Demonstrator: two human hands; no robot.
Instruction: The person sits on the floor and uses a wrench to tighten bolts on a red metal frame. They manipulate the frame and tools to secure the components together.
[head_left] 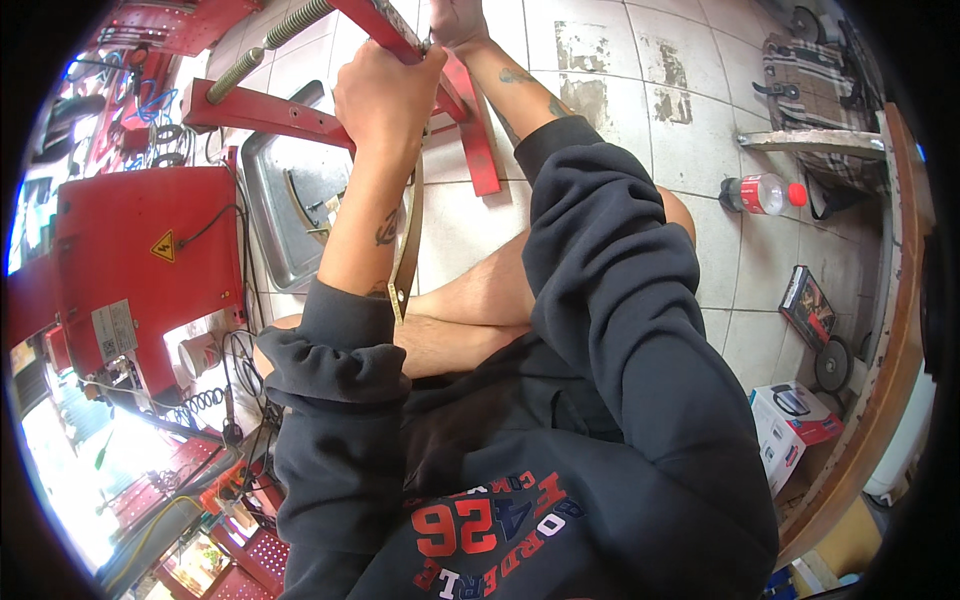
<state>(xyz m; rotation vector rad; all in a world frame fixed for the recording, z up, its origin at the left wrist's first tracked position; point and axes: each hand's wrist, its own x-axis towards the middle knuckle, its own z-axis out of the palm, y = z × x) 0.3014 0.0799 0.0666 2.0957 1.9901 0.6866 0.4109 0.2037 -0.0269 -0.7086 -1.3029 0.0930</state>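
Observation:
My left hand (385, 95) is closed at the red metal frame (275, 122), its back toward me. What its fingers grip is hidden. A long, curved metal strip (408, 245) comes out from beneath this hand and hangs along my forearm, its lower end over my legs. My right hand (458, 22) is just beyond it, at the top edge, close to the frame's upright; its fingers are cut off by the edge. A coil spring (236, 76) joins parts of the frame. Left of my forearm, a metal tray (268, 262) holds curved strips and small pieces.
A red machine housing (145, 270) with cables stands at the left. On the tiled floor at right lie a plastic bottle (765, 194) with a red cap and a flat case (807, 308). A box (790, 425) sits beside the curved wooden edge (893, 350), below a plaid bag (815, 80).

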